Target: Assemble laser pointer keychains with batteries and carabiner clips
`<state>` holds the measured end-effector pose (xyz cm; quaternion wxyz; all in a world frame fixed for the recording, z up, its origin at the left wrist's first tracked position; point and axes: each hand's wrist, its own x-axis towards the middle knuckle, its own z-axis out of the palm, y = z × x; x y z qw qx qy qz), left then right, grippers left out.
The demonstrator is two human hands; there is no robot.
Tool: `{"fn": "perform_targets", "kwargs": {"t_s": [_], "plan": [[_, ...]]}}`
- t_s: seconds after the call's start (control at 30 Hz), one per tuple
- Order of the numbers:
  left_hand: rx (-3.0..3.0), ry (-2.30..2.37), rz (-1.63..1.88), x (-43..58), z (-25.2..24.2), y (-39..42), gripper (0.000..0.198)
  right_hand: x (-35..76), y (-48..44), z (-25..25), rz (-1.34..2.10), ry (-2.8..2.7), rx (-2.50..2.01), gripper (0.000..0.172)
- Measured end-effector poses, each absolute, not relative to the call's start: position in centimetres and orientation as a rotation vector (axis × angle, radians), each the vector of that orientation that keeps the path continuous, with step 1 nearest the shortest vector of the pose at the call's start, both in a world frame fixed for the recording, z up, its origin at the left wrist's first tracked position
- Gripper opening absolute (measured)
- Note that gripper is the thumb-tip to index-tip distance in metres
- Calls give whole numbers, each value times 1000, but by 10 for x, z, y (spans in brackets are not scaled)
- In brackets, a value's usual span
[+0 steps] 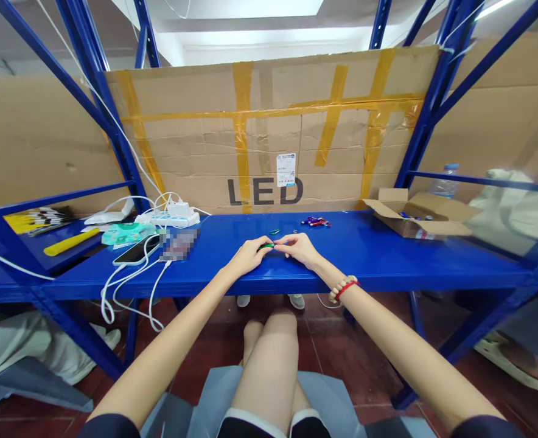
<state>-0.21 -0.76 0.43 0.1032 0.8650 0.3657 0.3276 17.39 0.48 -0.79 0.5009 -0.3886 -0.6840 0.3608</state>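
Observation:
My left hand (248,258) is closed in a pinch around a small, shiny green piece (267,246) just above the front of the blue table. Its exact kind is too small to make out. Fingertips of my right hand (296,250) meet the right end of that piece and pinch there; whatever lies between them is mostly hidden. Just beyond my hands lie another small green piece (275,232) and a tiny metallic part (295,231). Farther back is a little pile of shiny purple and red pieces (315,222).
An open cardboard box (415,226) with small items stands at the right. To the left are a phone (136,250), white cables, a power strip (178,214), a green-white packet (127,233) and a yellow-handled tool (71,242). A cardboard wall (182,152) closes off the back.

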Motion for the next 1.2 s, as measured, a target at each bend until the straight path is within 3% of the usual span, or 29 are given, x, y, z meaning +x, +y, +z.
{"fn": "perform_targets", "kwargs": {"t_s": [0.67, 1.2], "plan": [[2648, 1124, 981, 0, 4, -11, 6, 171, 1, -2, 924, -1681, -1030, 39], [2618, 1131, 1051, 2, 3, -6, 21, 172, 4, -3, 1033, -1662, -999, 41]]}}
